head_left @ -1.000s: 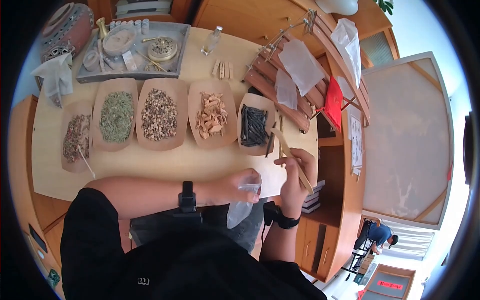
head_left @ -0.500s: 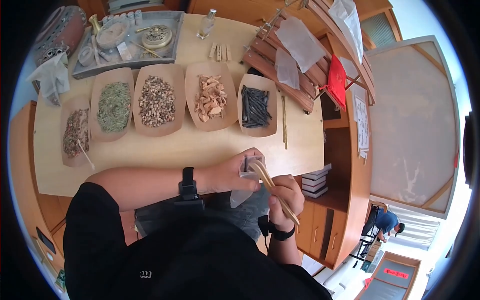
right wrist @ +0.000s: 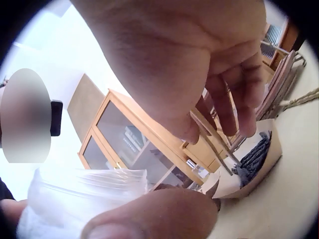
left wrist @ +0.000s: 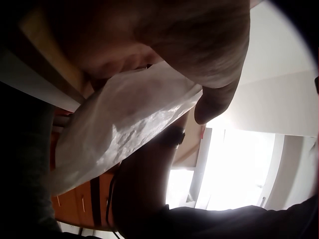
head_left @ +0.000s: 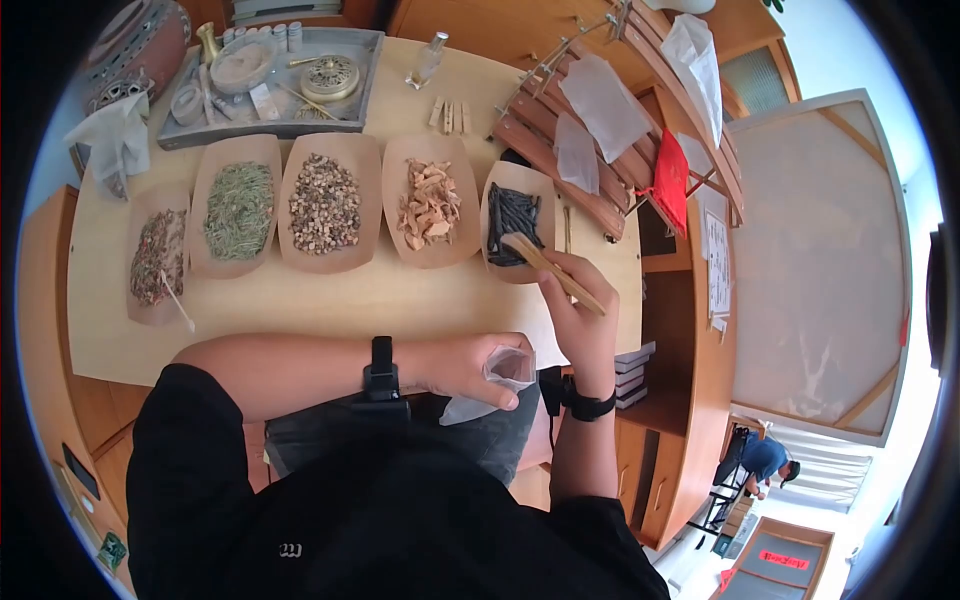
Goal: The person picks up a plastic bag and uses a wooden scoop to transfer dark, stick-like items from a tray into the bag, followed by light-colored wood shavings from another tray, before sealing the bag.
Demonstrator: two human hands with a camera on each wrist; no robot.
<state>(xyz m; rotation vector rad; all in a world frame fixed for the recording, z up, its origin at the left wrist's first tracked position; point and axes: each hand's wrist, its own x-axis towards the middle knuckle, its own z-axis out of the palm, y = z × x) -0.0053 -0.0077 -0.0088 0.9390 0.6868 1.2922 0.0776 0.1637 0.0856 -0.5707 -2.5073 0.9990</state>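
Observation:
My left hand [head_left: 465, 368] holds a translucent plastic bag [head_left: 510, 367], its mouth spread and facing up between thumb and fingers. In the left wrist view the bag [left wrist: 124, 114] hangs down below the hand. My right hand [head_left: 585, 315] pinches wooden tongs [head_left: 556, 273]. Their tips reach into a brown paper tray [head_left: 546, 205] of dark, thin sticks [head_left: 512, 215]. In the right wrist view both prongs of the tongs [right wrist: 219, 140] point down, tips right at the dark sticks [right wrist: 256, 159].
More paper trays hold wood chips [head_left: 430, 203], brown chopped bits [head_left: 325, 203], green dried stems [head_left: 238, 210] and a mixed blend [head_left: 158, 255]. Behind are a grey tray [head_left: 270, 130], small wooden clips [head_left: 450, 116], a glass bottle [head_left: 428, 60] and a slatted wooden rack [head_left: 570, 160].
The tongs, with a dark stick one second ago, went to the bag's mouth, then moved up and back to the dark sticks. The left hand still holds the bag.

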